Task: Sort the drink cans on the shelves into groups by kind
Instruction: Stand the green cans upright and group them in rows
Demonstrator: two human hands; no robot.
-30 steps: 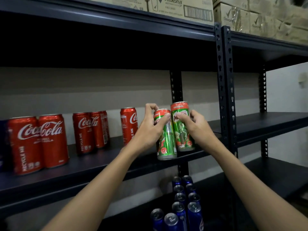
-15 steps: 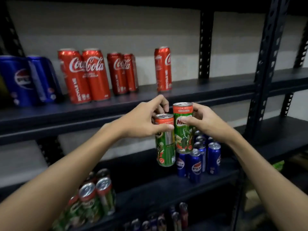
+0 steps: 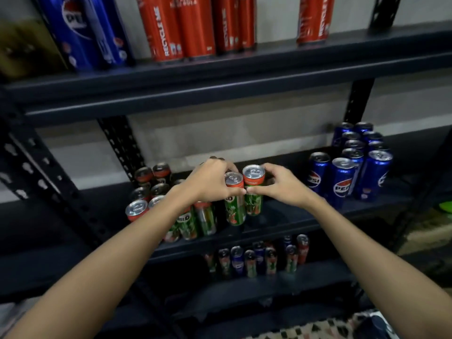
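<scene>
Lowered Milo cans (image 3: 241, 199), one per hand (image 3: 210, 183).

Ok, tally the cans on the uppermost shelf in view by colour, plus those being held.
Tall red metal Coca-Cola cans: 5
Tall blue metal Pepsi cans: 2
Slim green metal Milo cans, one in the grip of the left hand, one in the right hand: 2
Total: 9
Blurred yellowish thing, far left: uncounted.
</scene>
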